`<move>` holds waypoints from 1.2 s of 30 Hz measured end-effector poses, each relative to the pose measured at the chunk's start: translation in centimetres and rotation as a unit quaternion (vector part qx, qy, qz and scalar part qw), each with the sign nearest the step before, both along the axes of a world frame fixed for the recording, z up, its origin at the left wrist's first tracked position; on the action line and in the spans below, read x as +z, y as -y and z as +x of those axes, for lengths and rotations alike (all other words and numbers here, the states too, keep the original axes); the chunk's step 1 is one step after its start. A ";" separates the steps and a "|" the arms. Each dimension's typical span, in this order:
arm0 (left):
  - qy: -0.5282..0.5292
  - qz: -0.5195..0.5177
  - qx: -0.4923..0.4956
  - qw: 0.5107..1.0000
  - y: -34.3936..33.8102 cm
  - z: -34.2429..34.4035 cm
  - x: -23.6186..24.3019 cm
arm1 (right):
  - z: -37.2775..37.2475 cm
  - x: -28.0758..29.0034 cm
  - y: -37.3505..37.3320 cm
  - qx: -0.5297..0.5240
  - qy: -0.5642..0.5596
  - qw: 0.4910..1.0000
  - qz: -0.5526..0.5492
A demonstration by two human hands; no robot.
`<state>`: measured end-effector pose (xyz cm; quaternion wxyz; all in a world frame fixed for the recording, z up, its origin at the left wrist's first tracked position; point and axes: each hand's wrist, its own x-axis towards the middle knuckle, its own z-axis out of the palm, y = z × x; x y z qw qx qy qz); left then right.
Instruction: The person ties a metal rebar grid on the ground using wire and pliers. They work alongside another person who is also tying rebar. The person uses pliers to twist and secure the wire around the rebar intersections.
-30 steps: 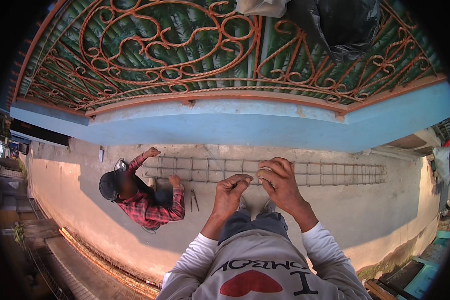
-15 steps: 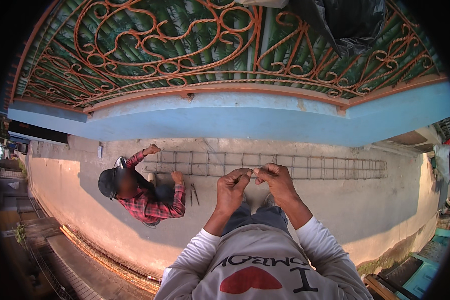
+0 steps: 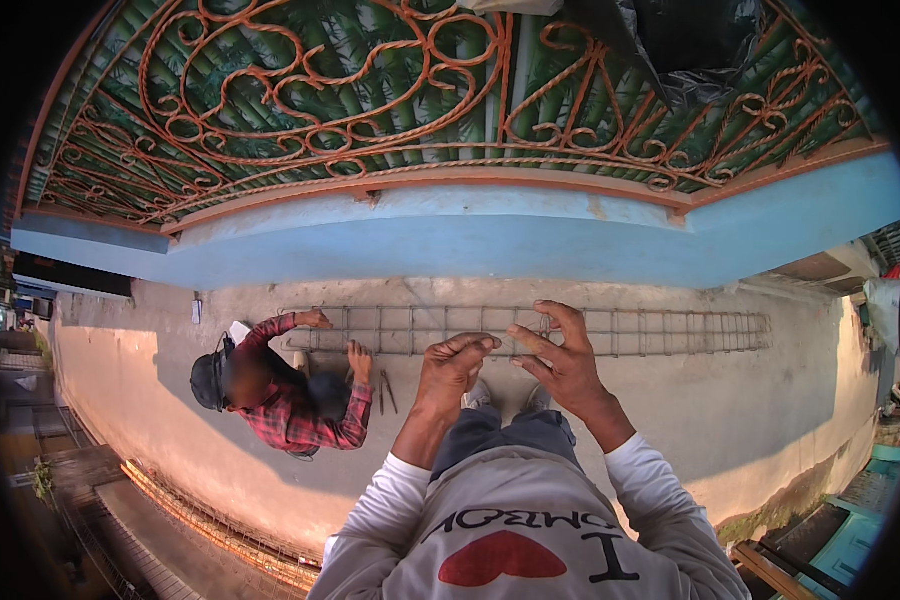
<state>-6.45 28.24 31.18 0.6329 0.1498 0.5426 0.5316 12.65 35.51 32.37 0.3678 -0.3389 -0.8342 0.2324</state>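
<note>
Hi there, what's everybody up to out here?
The person wearing the camera stands beside a long wire frame lying on the ground near a blue wall. Their left hand is pinched at the fingertips and their right hand is open, fingers spread; anything thin between them is too small to make out. To the left, a co-worker in a red checked shirt is down low, both hands close to the frame's left end.
</note>
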 end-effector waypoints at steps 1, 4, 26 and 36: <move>0.007 0.002 0.003 1.000 -0.1 0.1 0.0 | -0.2 0.2 -0.1 0.009 0.013 0.999 0.034; 0.018 0.011 0.010 1.000 -0.3 0.6 0.1 | -0.2 -0.1 -0.1 0.013 0.037 0.995 0.095; -0.066 0.056 0.095 0.992 -0.1 0.9 -0.1 | -0.9 -2.7 3.3 -0.099 -0.121 0.974 -0.161; -0.051 0.045 0.077 0.995 -0.3 2.0 0.6 | -1.0 -1.5 2.0 -0.102 -0.032 0.994 0.029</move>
